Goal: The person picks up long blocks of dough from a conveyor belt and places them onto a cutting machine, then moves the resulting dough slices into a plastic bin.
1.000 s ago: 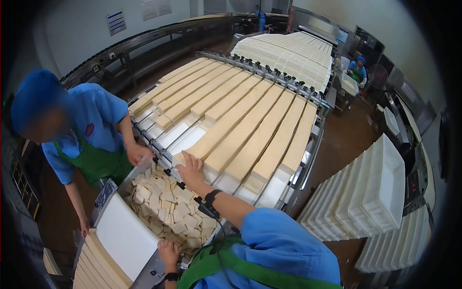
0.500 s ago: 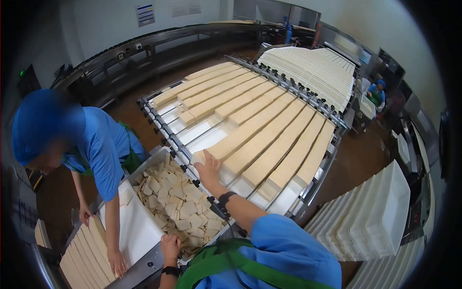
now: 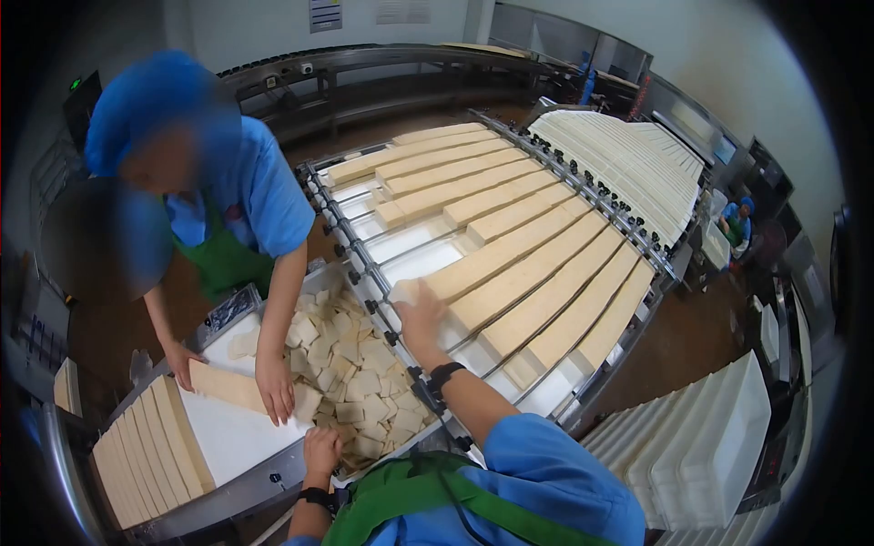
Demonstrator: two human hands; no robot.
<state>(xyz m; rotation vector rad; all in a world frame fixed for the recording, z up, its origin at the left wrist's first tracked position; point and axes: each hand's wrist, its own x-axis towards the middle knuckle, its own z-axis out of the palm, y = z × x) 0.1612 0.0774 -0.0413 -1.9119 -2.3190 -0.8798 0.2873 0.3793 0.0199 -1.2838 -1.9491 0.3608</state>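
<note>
My right hand (image 3: 421, 318) is at the near end of a long pale block row (image 3: 510, 250) on the conveyor, its fingers around a small whitish piece (image 3: 407, 291); blur hides the fingertips. On the metal edge of the scrap bin rests my left hand (image 3: 322, 449), its fingers curled; what they hold, if anything, is hidden. Thin pale slices (image 3: 364, 382) fill the bin between my hands. More long blocks lie side by side on the conveyor, divided by metal rods.
To the left a co-worker (image 3: 237, 191) holds a pale block (image 3: 228, 386) above a white surface, beside a stack of slabs (image 3: 150, 446). White trays (image 3: 701, 446) stand nested at the right. Another person (image 3: 736, 223) is far off at the right.
The view has shifted, so most things appear further right. The co-worker has raised their head and now has one block apart from the stack. My left hand remains at the bin edge.
</note>
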